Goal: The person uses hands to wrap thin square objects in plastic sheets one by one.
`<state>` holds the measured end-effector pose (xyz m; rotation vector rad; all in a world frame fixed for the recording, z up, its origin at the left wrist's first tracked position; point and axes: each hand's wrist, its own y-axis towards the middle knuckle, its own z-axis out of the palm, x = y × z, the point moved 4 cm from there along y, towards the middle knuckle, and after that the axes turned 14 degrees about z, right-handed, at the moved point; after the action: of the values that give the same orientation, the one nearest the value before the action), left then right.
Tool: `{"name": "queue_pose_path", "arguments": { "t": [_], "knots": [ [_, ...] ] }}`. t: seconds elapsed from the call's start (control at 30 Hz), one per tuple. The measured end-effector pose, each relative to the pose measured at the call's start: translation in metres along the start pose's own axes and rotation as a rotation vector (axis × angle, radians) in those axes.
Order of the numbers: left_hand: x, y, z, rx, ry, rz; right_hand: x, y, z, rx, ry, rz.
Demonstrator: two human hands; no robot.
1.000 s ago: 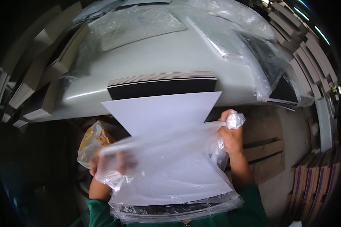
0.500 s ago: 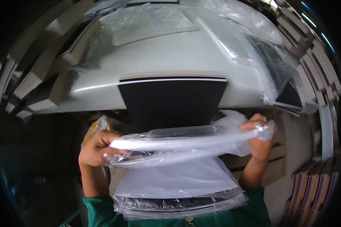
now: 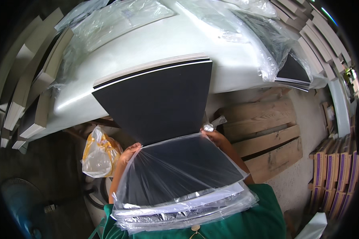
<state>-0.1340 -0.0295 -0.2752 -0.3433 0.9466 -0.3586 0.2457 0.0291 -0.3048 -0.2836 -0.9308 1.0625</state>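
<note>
A thick stack of black-topped boards (image 3: 159, 99) with pale edges leans at the near edge of the white-covered table (image 3: 147, 40). Closer to me, a clear plastic bag (image 3: 183, 169) with a flat black sheet inside lies over my lap, creased from its far left corner. That corner is pinched in my left hand (image 3: 128, 153). My right hand (image 3: 214, 136) grips the far right corner, with a bunched bit of plastic beside its fingers. Beneath this bag, more bagged sheets (image 3: 219, 198), some white, rest against my green top.
Tall stacks of thick boards (image 3: 28, 87) line the left side; others (image 3: 319, 44) stand at the right. Plastic-wrapped black sheets (image 3: 293, 71) sit at the table's right edge. A wooden pallet (image 3: 263, 135), cartons (image 3: 331, 175), a plastic bag (image 3: 99, 153) and a fan (image 3: 24, 203) are lower down.
The raised, blurred bag with its white side showing has come down flat, black sheet uppermost. Both hands have moved inward to its far corners. The view has shifted, showing more floor and the pallet.
</note>
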Motion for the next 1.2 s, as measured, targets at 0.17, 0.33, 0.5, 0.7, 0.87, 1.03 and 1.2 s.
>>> {"name": "queue_pose_path", "arguments": {
  "t": [0.17, 0.33, 0.5, 0.7, 0.87, 1.03, 1.2],
  "knots": [
    [0.018, 0.028, -0.031, 0.042, 0.317, 0.120, 0.018, -0.001, -0.009, -0.313, -0.305, 0.071],
    [-0.078, -0.009, 0.010, 0.190, 1.187, 0.077, 0.143, -0.110, 0.057, -0.629, -0.511, -0.707],
    [-0.197, -0.089, 0.221, 0.742, 0.921, 0.431, 0.179, -0.177, 0.256, 0.320, -0.576, -0.707],
    [-0.160, -0.101, 0.306, 0.775, 0.821, 0.853, 0.168, -0.154, 0.340, 0.738, -0.216, -0.465],
    [-0.157, -0.078, 0.280, 0.463, 1.209, 1.211, 0.174, -0.126, 0.290, 0.333, -0.427, -0.424],
    [-0.164, -0.078, 0.273, -0.043, 1.110, 1.213, 0.168, -0.117, 0.281, 0.000, -0.404, -0.685],
    [-0.170, -0.073, 0.259, -0.091, 0.764, 1.086, 0.164, -0.108, 0.279, 0.095, -0.275, -0.607]
  ]
}}
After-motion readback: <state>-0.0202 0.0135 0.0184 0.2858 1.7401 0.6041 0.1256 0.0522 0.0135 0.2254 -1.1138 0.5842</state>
